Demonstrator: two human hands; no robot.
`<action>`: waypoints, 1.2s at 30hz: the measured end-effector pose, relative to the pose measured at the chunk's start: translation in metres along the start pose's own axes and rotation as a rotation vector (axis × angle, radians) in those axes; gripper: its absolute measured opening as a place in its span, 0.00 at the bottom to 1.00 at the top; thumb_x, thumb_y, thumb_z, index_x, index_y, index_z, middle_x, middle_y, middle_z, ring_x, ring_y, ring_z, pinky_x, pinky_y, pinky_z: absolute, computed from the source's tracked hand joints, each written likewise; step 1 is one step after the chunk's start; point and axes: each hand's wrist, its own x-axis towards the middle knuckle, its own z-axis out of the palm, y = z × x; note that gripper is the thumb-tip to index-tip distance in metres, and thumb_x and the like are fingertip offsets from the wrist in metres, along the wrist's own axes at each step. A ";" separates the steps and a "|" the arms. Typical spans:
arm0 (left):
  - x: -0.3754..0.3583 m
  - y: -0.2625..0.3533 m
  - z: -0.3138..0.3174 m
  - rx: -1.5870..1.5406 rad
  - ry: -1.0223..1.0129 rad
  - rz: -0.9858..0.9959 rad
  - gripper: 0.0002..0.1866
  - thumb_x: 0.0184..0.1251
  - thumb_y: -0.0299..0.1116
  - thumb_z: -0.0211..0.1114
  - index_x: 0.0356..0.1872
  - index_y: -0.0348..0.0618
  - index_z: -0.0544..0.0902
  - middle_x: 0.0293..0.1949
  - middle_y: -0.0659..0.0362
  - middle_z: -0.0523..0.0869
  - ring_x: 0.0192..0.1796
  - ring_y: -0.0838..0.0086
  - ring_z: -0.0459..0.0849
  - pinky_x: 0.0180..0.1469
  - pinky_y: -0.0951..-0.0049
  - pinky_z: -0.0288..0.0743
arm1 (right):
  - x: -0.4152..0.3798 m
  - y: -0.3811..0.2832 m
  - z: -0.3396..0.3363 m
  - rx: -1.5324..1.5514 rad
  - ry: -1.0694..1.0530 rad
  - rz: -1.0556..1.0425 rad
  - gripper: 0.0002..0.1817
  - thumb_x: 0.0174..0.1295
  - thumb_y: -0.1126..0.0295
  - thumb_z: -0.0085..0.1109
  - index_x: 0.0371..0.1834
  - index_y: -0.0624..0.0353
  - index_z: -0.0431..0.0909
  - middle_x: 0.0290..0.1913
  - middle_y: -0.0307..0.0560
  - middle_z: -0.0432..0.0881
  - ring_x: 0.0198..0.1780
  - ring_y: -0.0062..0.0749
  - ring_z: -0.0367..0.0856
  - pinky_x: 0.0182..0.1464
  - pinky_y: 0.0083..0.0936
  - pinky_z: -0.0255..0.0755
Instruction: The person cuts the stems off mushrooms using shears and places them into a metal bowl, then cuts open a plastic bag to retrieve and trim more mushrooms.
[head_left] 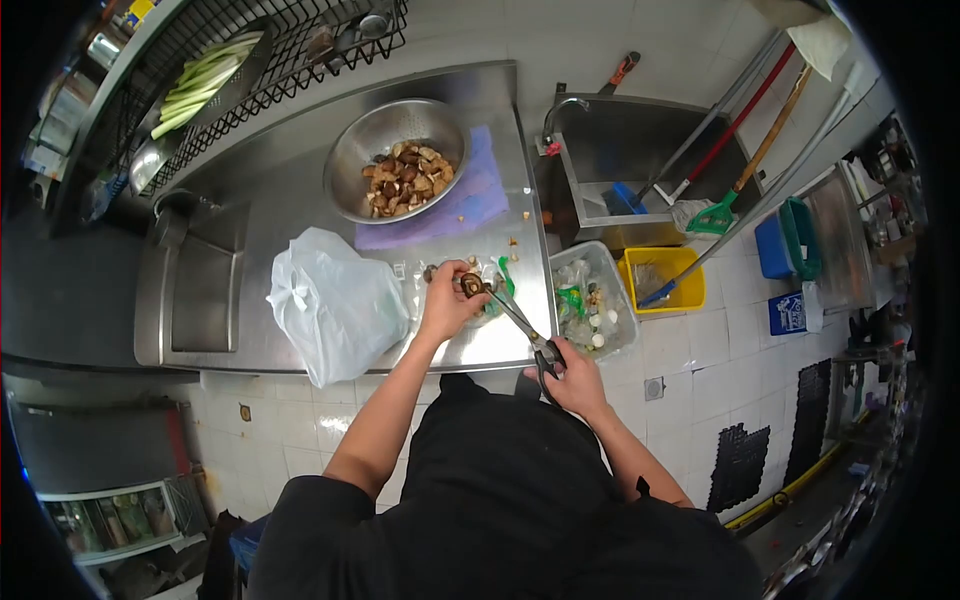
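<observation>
Between the fingers of my left hand [450, 305] is a brown mushroom [472, 285], held over the steel counter's front part. My right hand [575, 382] grips the black handles of a pair of scissors [518, 320], whose blades point up and left with their tips at the mushroom. Under both lies a clear plastic bag [412, 290] with mushroom bits and green print. Behind them a steel colander [345, 165] holds cut mushroom pieces [408, 180] on a purple cloth [487, 190]. Left of my left hand stands a knotted white plastic bag [335, 305].
Right of the counter [255, 225] sits a grey bin [628, 325] with scraps, beside a yellow bucket [690, 290]. Behind them a deep sink [600, 150] has long-handled tools leaning across it. A small sink [205, 300] is at left, below a wire rack [290, 60] with green stalks.
</observation>
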 end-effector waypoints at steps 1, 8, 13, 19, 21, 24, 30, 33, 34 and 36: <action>-0.007 0.002 -0.003 -0.158 -0.047 -0.124 0.27 0.49 0.20 0.76 0.52 0.36 0.76 0.46 0.52 0.82 0.40 0.71 0.85 0.41 0.72 0.80 | 0.001 0.001 0.000 -0.045 0.015 -0.081 0.35 0.54 0.54 0.74 0.59 0.67 0.75 0.37 0.58 0.85 0.34 0.47 0.86 0.38 0.39 0.79; -0.034 0.017 -0.008 -0.230 -0.067 -0.279 0.29 0.53 0.18 0.74 0.58 0.30 0.76 0.40 0.56 0.86 0.34 0.81 0.85 0.39 0.80 0.81 | 0.013 -0.010 -0.013 -0.337 -0.142 -0.252 0.33 0.59 0.62 0.67 0.63 0.68 0.66 0.44 0.60 0.83 0.42 0.55 0.86 0.40 0.45 0.79; -0.037 0.002 -0.011 -0.668 -0.038 -0.296 0.26 0.62 0.17 0.67 0.62 0.27 0.73 0.46 0.51 0.86 0.44 0.75 0.86 0.47 0.75 0.84 | 0.024 -0.002 -0.011 -0.377 -0.149 -0.321 0.31 0.58 0.61 0.68 0.59 0.69 0.67 0.39 0.62 0.84 0.38 0.56 0.86 0.37 0.46 0.79; -0.020 -0.016 -0.006 -0.510 -0.032 -0.474 0.19 0.67 0.20 0.64 0.57 0.25 0.77 0.45 0.51 0.86 0.43 0.73 0.86 0.43 0.74 0.85 | 0.040 0.001 0.000 -0.361 -0.214 -0.333 0.22 0.58 0.61 0.69 0.42 0.69 0.73 0.24 0.60 0.83 0.30 0.59 0.85 0.35 0.49 0.79; -0.017 -0.018 -0.004 -0.473 -0.025 -0.491 0.17 0.67 0.21 0.65 0.55 0.25 0.78 0.43 0.52 0.86 0.41 0.73 0.86 0.41 0.75 0.85 | 0.037 0.010 0.013 -0.337 -0.218 -0.269 0.19 0.57 0.62 0.69 0.39 0.68 0.75 0.24 0.61 0.83 0.29 0.60 0.85 0.35 0.48 0.79; -0.017 -0.018 -0.001 -0.421 -0.020 -0.546 0.15 0.66 0.21 0.65 0.52 0.25 0.79 0.39 0.52 0.86 0.37 0.73 0.86 0.36 0.75 0.84 | 0.033 0.017 0.026 -0.241 -0.208 -0.219 0.19 0.55 0.63 0.70 0.37 0.68 0.76 0.24 0.62 0.83 0.30 0.59 0.85 0.36 0.48 0.79; -0.011 -0.029 -0.003 -0.558 -0.002 -0.551 0.11 0.67 0.22 0.63 0.47 0.26 0.81 0.36 0.53 0.87 0.29 0.73 0.85 0.30 0.76 0.81 | 0.030 0.003 0.021 -0.083 -0.247 -0.011 0.26 0.54 0.50 0.75 0.37 0.65 0.80 0.20 0.53 0.80 0.26 0.49 0.83 0.34 0.39 0.76; -0.006 -0.042 -0.006 -0.417 -0.125 -0.519 0.08 0.69 0.23 0.61 0.43 0.29 0.82 0.33 0.54 0.87 0.26 0.75 0.84 0.28 0.75 0.79 | 0.019 -0.002 0.018 0.011 -0.177 0.075 0.31 0.51 0.43 0.76 0.37 0.64 0.82 0.22 0.49 0.80 0.25 0.43 0.81 0.33 0.34 0.74; -0.003 -0.043 -0.008 -0.370 -0.172 -0.517 0.07 0.69 0.23 0.60 0.42 0.30 0.83 0.31 0.55 0.87 0.26 0.75 0.84 0.27 0.75 0.79 | 0.016 -0.004 0.018 0.017 -0.178 0.090 0.32 0.50 0.42 0.76 0.38 0.64 0.82 0.23 0.49 0.80 0.26 0.42 0.81 0.33 0.35 0.74; 0.001 -0.037 -0.008 -0.288 -0.208 -0.499 0.07 0.71 0.25 0.61 0.38 0.32 0.84 0.26 0.56 0.85 0.24 0.77 0.83 0.25 0.76 0.76 | 0.012 -0.016 0.017 0.008 -0.177 0.128 0.33 0.50 0.43 0.77 0.39 0.65 0.81 0.22 0.46 0.79 0.25 0.36 0.79 0.33 0.33 0.74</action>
